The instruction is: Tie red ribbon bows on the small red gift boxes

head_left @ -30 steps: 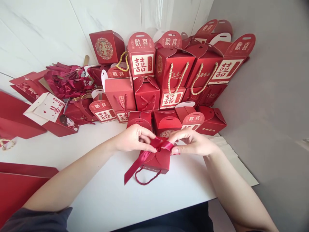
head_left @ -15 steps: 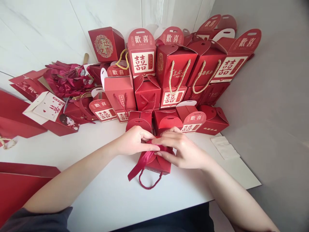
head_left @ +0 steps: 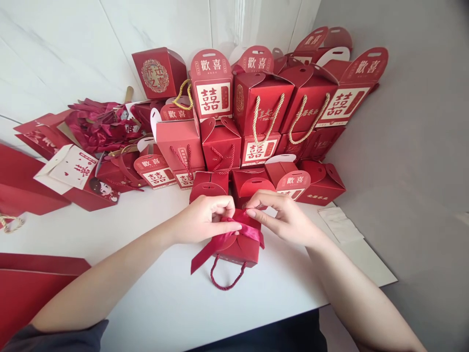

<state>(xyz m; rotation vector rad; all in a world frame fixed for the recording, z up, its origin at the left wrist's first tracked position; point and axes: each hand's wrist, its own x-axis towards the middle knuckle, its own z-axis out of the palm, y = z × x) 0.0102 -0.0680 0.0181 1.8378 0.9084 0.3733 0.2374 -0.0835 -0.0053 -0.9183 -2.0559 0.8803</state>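
A small red gift box [head_left: 242, 255] stands on the white table in front of me, its dark red cord handle [head_left: 223, 288] hanging toward me. Across its top lies a crimson satin ribbon [head_left: 205, 255], one tail trailing to the left and another over the right edge. My left hand [head_left: 200, 219] pinches the ribbon at the top of the box between thumb and fingers. Just right of it, my right hand [head_left: 286, 215] has thumb and forefinger closed on a bit of ribbon at the back of the box top. The fingers partly hide the knot area.
Stacked red gift boxes [head_left: 262, 110] stand behind, against the tiled wall. A heap of crimson ribbons [head_left: 98, 124] and a white-flapped box [head_left: 71, 166] lie at left. Folded white tissue [head_left: 340, 224] rests at right by the grey wall. A large red bag [head_left: 32, 293] is at lower left.
My right hand has drawn back from the left one, to the right and slightly up. A ribbon tail now shows across the box's right side. The view has shifted slightly.
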